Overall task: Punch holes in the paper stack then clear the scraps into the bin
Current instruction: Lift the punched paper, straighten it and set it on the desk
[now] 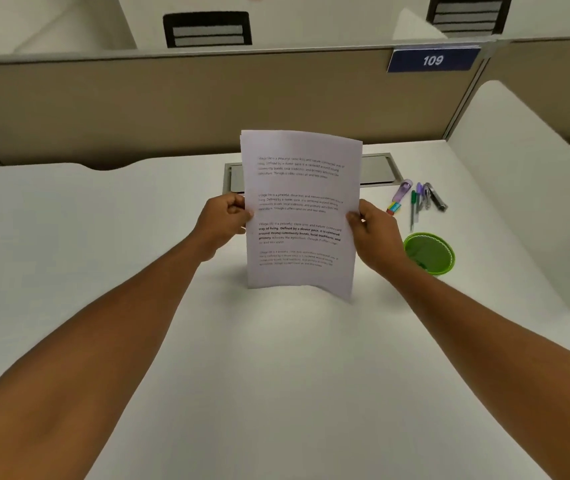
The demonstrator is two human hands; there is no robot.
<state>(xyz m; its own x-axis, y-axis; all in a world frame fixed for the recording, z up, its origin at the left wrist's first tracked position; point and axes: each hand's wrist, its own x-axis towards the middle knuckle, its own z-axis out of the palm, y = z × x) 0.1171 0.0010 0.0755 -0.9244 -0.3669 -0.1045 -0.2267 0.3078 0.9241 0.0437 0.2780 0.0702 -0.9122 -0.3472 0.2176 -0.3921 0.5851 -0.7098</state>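
White desk [103, 254], beige partition [138, 109] along its far edge. Left hand [223, 220]: fingers curled closed on the left edge of the paper stack [300, 213], thumb on the printed face, roughly at mid-height of the sheets. Paper stack: held upright over the middle of the desk, printed side toward the camera, four blocks of text legible as blocks only; bottom edge at or just above the desk surface, contact cannot be confirmed; lower right corner bows forward slightly. A grey metal cable flap [377, 169] set into the desk shows behind the stack on both sides. Right hand [373, 233]: fingers closed on the right edge of the stack, thumb in front, a little lower than the left hand. Both forearms bare. Right of the stack, on the desk: a purple hole punch [401, 191], a small multicoloured item touching its near end, a green pen [412, 209], a second purple pen just beside it, then a metal stapler [436, 200], all close together and apart from the stack. Nearer the camera, a green round bin [429, 252], upright, beside the right wrist. Blue plate [433, 59] on the partition reads 109.
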